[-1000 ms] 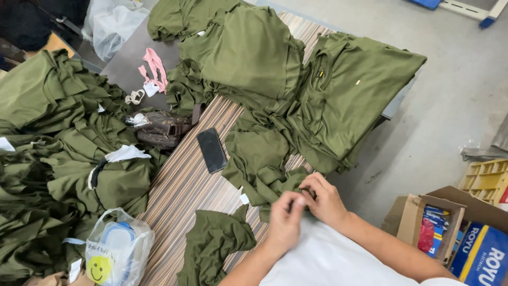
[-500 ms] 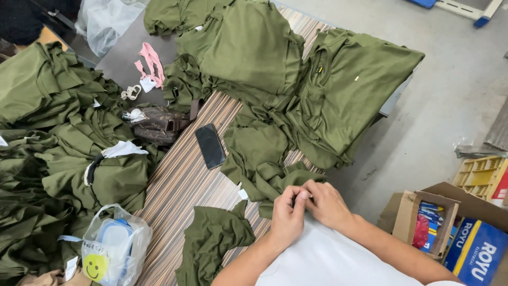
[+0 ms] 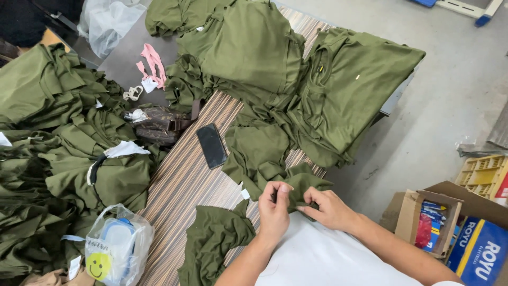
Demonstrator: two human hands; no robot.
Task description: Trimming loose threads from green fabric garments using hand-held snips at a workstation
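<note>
Both hands bunched on one olive piece, lower middle of frame

Since a second ago the left hand (image 3: 275, 209) and right hand (image 3: 329, 209) drew closer, both pinching the olive cloth piece (image 3: 304, 185) at the striped counter (image 3: 180, 185) edge; phone (image 3: 211, 145) hasn't budged, so fiddling continues.

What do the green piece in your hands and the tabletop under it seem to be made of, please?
Green piece: soft matte knit cloth, probably cotton jersey; it creases and drapes limply. Tabletop: smooth striped surface, likely wood-grain laminate; it shows a slight sheen.
</note>
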